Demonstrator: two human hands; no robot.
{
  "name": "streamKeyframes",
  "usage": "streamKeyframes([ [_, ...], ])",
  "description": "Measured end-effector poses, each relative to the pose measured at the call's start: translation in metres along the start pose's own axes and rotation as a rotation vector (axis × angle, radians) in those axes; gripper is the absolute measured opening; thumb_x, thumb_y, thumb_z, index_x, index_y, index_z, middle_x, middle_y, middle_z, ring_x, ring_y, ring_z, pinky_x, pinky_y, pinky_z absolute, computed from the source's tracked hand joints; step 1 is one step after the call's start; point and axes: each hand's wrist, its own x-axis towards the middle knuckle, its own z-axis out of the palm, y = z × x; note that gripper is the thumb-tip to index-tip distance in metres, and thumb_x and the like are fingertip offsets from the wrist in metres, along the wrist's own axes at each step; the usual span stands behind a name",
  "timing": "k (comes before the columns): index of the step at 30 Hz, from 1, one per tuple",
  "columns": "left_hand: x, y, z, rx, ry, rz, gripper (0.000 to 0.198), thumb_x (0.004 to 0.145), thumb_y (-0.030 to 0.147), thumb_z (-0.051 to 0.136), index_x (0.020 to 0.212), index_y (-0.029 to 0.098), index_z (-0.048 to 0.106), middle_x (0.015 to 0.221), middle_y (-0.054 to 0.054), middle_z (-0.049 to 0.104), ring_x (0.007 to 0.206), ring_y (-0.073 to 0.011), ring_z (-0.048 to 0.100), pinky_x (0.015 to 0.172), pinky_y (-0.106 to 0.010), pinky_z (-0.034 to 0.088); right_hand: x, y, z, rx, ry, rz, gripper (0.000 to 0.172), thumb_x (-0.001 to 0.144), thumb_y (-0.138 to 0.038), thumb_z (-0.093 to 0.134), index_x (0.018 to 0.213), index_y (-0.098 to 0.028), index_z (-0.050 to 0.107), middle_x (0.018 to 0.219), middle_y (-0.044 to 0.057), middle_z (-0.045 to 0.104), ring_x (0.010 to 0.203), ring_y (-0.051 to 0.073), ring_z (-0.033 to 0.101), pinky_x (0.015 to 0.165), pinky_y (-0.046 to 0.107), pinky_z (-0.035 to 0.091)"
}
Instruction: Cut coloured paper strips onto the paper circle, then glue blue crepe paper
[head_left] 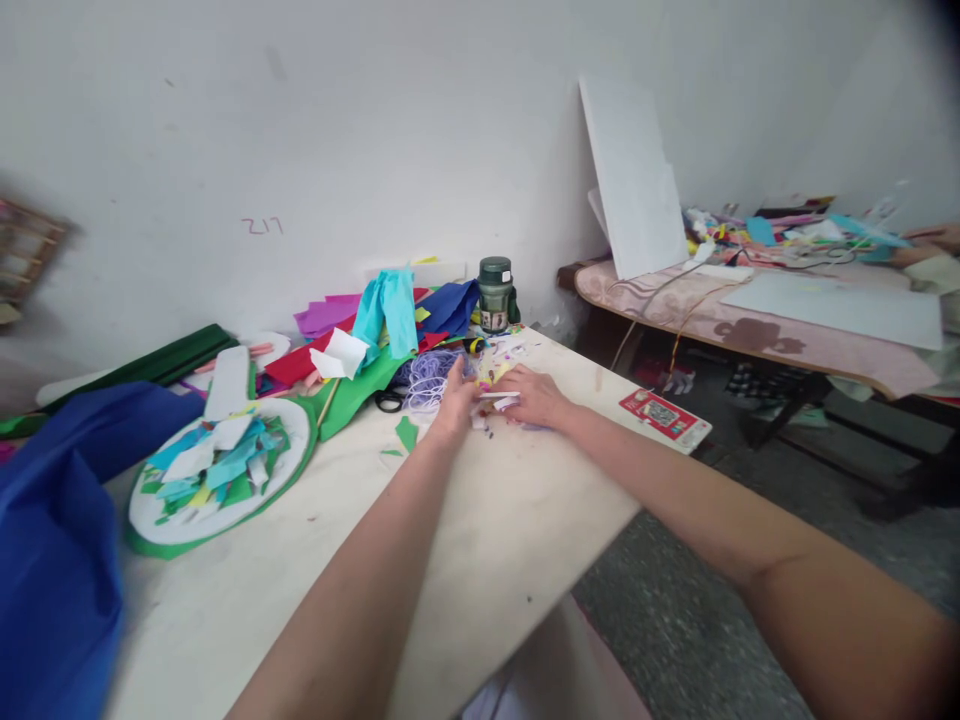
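Note:
Both hands meet over the table near the scraps. My left hand (454, 398) is closed at the left end of a small white flat piece (499, 395), its thumb pointing up. Fingers of my right hand (534, 396) curl over the right end of the same piece. Its exact kind is too small to make out. Just left of my left hand lies a tangle of purple yarn (429, 380), with the black handle of scissors (388, 401) beside it. Small yellow, white and purple scraps lie around and behind my fingers.
A white paddle-shaped board (229, 385) bears cut paper bits at left, near blue fabric (56, 530). Coloured sheets (386, 310) and a green jar (495, 293) stand along the wall. A red card (664, 418) lies at the table's right edge. Another person's hand (934, 238) shows far right.

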Motion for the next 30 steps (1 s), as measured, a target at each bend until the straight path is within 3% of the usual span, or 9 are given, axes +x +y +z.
streamKeyframes([
  [3, 0.003, 0.007, -0.011, 0.047, 0.051, -0.015, 0.071, 0.065, 0.014, 0.035, 0.135, 0.018, 0.027, 0.143, -0.004, 0.029, 0.119, -0.017, 0.044, 0.095, -0.03, 0.041, -0.001, 0.0, -0.001, -0.003, -0.007, 0.01, 0.028, 0.073, -0.026, 0.057, 0.1, -0.024, 0.066, 0.097, 0.004, 0.065, 0.092, 0.022, 0.052, 0.072, 0.031, 0.042],
  [8, 0.003, 0.012, -0.031, 0.163, 0.129, -0.011, 0.058, 0.07, 0.018, 0.036, 0.127, 0.018, 0.042, 0.13, -0.003, 0.048, 0.122, -0.0185, 0.042, 0.101, -0.035, 0.035, -0.002, 0.003, -0.001, 0.143, 0.075, 0.082, 0.027, 0.069, -0.021, 0.057, 0.094, -0.02, 0.068, 0.092, 0.006, 0.067, 0.087, 0.02, 0.058, 0.079, 0.03, 0.042],
  [14, 0.004, 0.01, -0.037, 0.132, 0.158, -0.055, 0.05, 0.073, 0.026, 0.041, 0.123, 0.02, 0.047, 0.119, -0.004, 0.058, 0.12, -0.0219, 0.043, 0.1, -0.041, 0.034, -0.004, 0.009, 0.002, 0.459, 0.231, 0.358, 0.022, 0.063, -0.03, 0.06, 0.078, -0.015, 0.068, 0.088, 0.005, 0.067, 0.072, 0.017, 0.06, 0.061, 0.024, 0.045],
  [18, 0.007, 0.006, -0.038, 0.211, 0.168, -0.066, 0.047, 0.075, 0.029, 0.039, 0.12, 0.021, 0.05, 0.121, -0.003, 0.056, 0.123, -0.0204, 0.04, 0.101, -0.041, 0.031, -0.002, 0.012, -0.01, 0.597, 0.261, 0.615, 0.028, 0.057, -0.04, 0.063, 0.054, -0.012, 0.058, 0.049, -0.001, 0.054, 0.045, 0.01, 0.047, 0.041, 0.021, 0.033],
  [22, 0.005, 0.012, -0.04, 0.27, 0.176, -0.028, 0.04, 0.078, 0.034, 0.036, 0.107, 0.019, 0.059, 0.112, -0.005, 0.062, 0.112, -0.0203, 0.05, 0.097, -0.039, 0.035, 0.005, 0.012, -0.035, 0.679, 0.361, 0.7, 0.03, 0.05, -0.037, 0.068, 0.047, -0.013, 0.05, 0.041, -0.006, 0.039, 0.04, 0.006, 0.036, 0.039, 0.02, 0.027],
  [26, -0.009, 0.039, -0.033, 0.596, 0.289, 0.087, 0.032, 0.076, 0.037, 0.041, 0.085, 0.019, 0.067, 0.094, -0.007, 0.067, 0.095, -0.0217, 0.058, 0.086, -0.034, 0.041, 0.02, 0.009, -0.052, 0.857, 0.445, 0.664, 0.03, 0.044, -0.035, 0.074, 0.054, -0.012, 0.057, 0.043, -0.006, 0.043, 0.041, 0.006, 0.039, 0.04, 0.02, 0.031],
  [30, -0.031, 0.068, -0.027, 0.975, 0.356, 0.179, 0.031, 0.079, 0.038, 0.041, 0.081, 0.023, 0.067, 0.081, -0.006, 0.067, 0.087, -0.0238, 0.058, 0.076, -0.033, 0.041, 0.039, 0.0, -0.06, 1.126, 0.514, 0.623, 0.033, 0.042, -0.034, 0.076, 0.06, -0.013, 0.059, 0.046, -0.004, 0.052, 0.043, 0.009, 0.048, 0.041, 0.023, 0.041],
])
